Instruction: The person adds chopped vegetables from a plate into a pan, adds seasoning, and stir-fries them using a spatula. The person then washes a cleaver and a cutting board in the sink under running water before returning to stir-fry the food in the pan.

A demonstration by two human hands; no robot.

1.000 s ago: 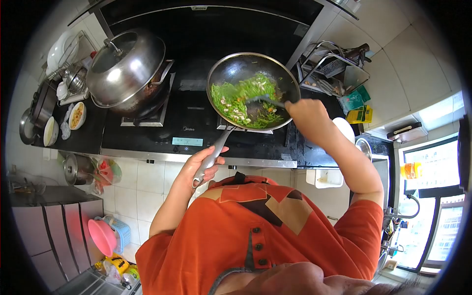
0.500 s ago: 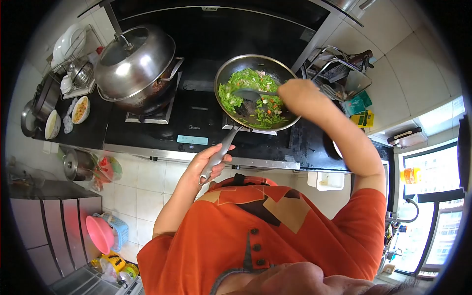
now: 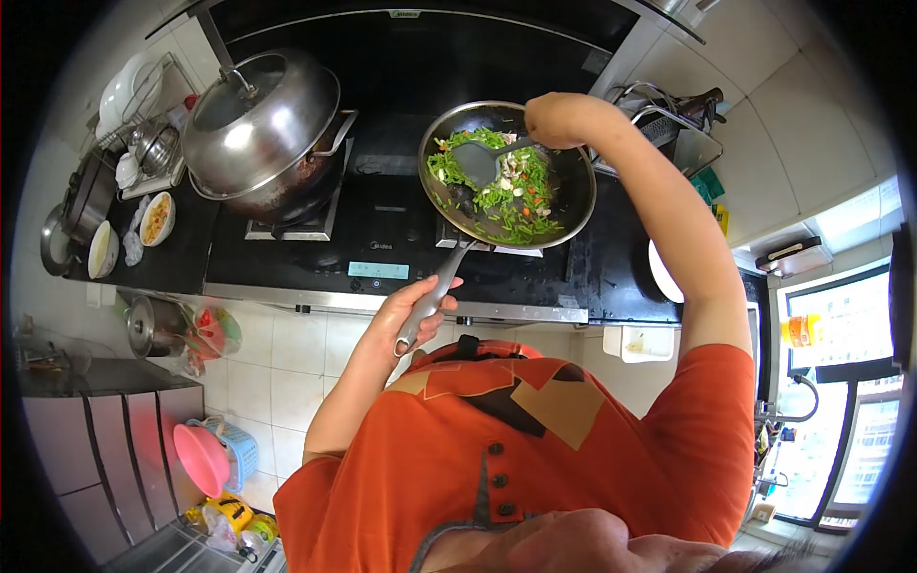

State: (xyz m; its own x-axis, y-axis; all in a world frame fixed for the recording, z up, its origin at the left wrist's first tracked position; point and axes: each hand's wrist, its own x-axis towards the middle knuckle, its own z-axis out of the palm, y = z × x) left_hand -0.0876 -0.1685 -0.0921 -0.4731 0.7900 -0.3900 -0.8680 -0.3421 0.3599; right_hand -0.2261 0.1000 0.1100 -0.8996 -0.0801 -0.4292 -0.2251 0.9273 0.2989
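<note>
My left hand (image 3: 417, 315) is closed around the grey handle (image 3: 432, 304) of a frying pan (image 3: 576, 205) that sits over the right burner. Chopped green vegetables (image 3: 521, 222) with white and orange bits lie in the pan. Over the pan's far right rim, my right hand (image 3: 562, 120) grips a grey spatula (image 3: 478, 162). The spatula's broad head is among the greens on the pan's left side; its handle end is hidden in my fist.
A large lidded steel pot (image 3: 263, 124) stands on the left burner. Left of it are a bowl of yellowish food (image 3: 157, 220), a pale bowl (image 3: 103, 249) and a dish rack (image 3: 153, 143). A wire rack (image 3: 669, 129) holds utensils at the right, near a white plate (image 3: 664, 271).
My right hand has moved up and left to the pan's far rim, with the spatula head now flat at the left among the greens. My left hand keeps its hold on the handle.
</note>
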